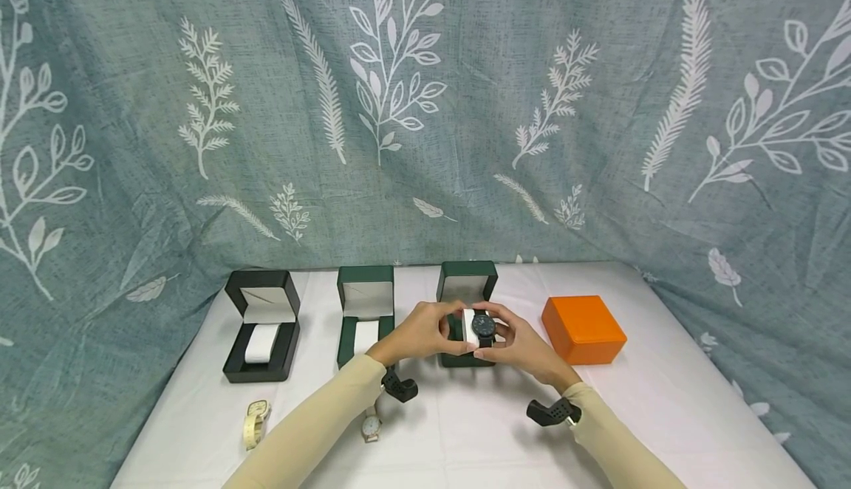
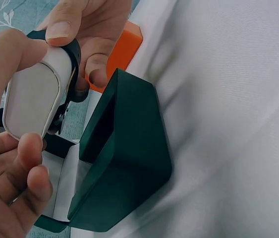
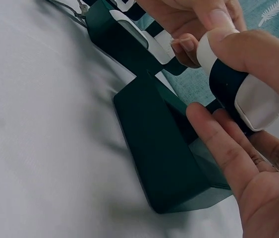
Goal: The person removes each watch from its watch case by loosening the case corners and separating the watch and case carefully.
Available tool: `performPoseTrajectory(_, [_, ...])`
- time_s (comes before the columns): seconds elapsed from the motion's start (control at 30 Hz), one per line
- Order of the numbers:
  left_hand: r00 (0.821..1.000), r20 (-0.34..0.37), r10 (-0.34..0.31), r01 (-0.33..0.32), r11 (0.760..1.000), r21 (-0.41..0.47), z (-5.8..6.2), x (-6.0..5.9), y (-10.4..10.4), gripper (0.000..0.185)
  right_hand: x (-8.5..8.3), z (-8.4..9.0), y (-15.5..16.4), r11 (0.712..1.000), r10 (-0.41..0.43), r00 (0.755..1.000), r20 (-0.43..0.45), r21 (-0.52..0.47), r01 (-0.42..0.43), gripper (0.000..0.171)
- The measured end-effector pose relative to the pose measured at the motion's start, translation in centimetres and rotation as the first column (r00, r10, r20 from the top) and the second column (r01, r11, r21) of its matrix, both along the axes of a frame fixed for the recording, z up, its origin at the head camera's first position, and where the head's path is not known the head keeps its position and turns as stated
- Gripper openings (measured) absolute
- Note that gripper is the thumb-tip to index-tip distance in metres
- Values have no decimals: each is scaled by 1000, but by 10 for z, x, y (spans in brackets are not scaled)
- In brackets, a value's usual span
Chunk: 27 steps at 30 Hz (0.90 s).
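Both hands hold a white watch cushion [image 1: 469, 326] above the right-hand green watch box [image 1: 466, 360]. A black wristwatch [image 1: 484, 325] is wrapped around this cushion, its dark dial showing in the head view. My left hand [image 1: 423, 332] pinches the cushion's left end between thumb and fingers. My right hand [image 1: 521, 343] grips the other side, beside the watch, its thumb pressing the white cushion. In the left wrist view the black strap [image 2: 73, 54] rings the cushion close to the right thumb. Behind the hands, the box lid [image 1: 467, 280] stands raised.
Another green watch box [image 1: 366, 282] and a black watch box [image 1: 262, 297] stand open to the left, each with a white cushion. An orange box [image 1: 585, 329] sits closed at the right. A gold-coloured watch [image 1: 255, 424] and a small round-dial watch [image 1: 371, 426] lie toward the front.
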<state>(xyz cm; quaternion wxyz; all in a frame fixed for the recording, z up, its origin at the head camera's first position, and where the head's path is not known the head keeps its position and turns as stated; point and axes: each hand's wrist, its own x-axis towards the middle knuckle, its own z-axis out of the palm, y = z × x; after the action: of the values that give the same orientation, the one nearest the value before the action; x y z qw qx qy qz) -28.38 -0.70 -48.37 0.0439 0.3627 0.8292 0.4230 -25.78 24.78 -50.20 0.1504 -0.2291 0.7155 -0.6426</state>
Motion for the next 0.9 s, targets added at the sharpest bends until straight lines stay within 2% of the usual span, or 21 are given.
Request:
performPoseTrajectory(0.37, [1000,-26,-3,3,1000,-29,2,0,0,76,2,3,1,999,-26,999,29,21,26,79])
performPoseTrajectory(0.9, [999,-49,1,-3,999,-43,3,1,-1,75,4,7,0,1000,-13,1000,10,26,13,80])
